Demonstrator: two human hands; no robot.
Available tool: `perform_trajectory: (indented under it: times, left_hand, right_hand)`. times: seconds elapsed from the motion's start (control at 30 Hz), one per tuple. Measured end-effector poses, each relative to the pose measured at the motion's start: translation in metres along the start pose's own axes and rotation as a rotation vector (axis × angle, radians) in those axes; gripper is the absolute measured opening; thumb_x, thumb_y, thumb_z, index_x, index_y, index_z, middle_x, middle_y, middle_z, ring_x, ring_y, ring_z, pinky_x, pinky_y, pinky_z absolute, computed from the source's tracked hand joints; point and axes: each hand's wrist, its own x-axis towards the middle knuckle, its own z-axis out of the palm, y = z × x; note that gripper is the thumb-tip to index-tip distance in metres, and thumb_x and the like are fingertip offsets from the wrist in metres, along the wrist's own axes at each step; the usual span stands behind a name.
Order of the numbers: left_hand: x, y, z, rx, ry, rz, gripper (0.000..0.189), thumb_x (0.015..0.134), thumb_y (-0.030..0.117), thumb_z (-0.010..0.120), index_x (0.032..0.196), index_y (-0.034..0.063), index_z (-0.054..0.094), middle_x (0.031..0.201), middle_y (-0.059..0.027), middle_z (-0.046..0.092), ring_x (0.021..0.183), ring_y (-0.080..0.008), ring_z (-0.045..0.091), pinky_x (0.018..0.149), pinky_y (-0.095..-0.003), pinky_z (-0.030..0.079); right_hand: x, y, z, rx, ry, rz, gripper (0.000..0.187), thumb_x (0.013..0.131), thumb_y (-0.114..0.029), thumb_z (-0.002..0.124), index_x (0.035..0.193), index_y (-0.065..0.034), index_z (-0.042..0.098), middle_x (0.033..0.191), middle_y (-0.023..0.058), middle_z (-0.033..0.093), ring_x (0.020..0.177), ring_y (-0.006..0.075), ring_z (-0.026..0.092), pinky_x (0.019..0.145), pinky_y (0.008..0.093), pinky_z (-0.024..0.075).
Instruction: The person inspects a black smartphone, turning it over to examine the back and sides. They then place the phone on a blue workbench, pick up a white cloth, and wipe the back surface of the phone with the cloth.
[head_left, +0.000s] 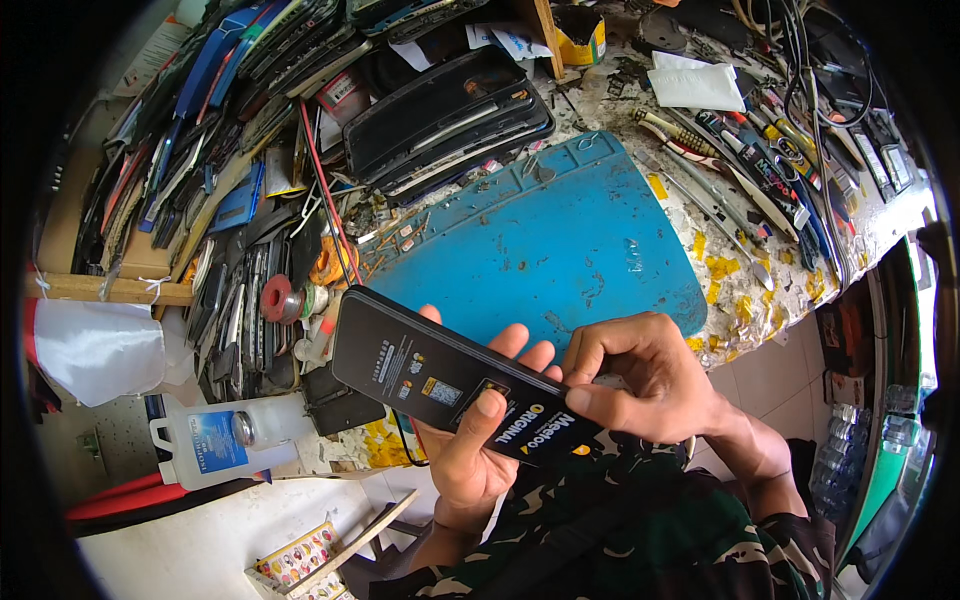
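Observation:
A black smartphone, its face covered by a printed film with a square code and writing, lies tilted in my left hand. The left thumb presses on its face and the fingers wrap behind its far edge. My right hand touches the phone's right end with thumb and bent index finger; whether they pinch the edge or the film cannot be told. Beyond both hands lies a blue silicone repair mat, stained, with small screws and metal parts in its upper compartments.
Stacked phone housings stand behind the mat, with many more phone parts at left. A solder spool and a white plastic jug are on the left. Tweezers, a spoon, glue tubes and cables crowd the right.

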Motion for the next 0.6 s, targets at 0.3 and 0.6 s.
perform_trajectory:
  times: [0.3,0.6]
  left_hand:
    - [-0.002,0.001,0.004,0.123,0.019,-0.014,0.087,0.089,0.001,0.065,0.157,0.0094,0.012,0.133,-0.0286,0.056,0.121,-0.0399,0.060,0.104,-0.0510,0.050]
    - [0.026,0.008,-0.005,-0.076,-0.103,0.190,0.073,0.087,0.013,0.076,0.145,-0.0057,0.035,0.138,-0.0316,0.051,0.123,-0.0435,0.057,0.100,-0.0487,0.054]
  right_hand:
    - [0.002,-0.009,-0.003,-0.277,-0.002,0.091,0.024,0.089,-0.012,0.073,0.073,-0.0022,0.060,0.068,-0.0015,0.056,0.066,0.0025,0.046,0.056,0.0234,0.0349]
    - [-0.005,-0.005,-0.003,-0.087,0.006,0.148,0.013,0.088,-0.001,0.070,0.095,0.0084,0.063,0.097,0.0120,0.068,0.088,0.0151,0.066,0.079,0.0286,0.0529]
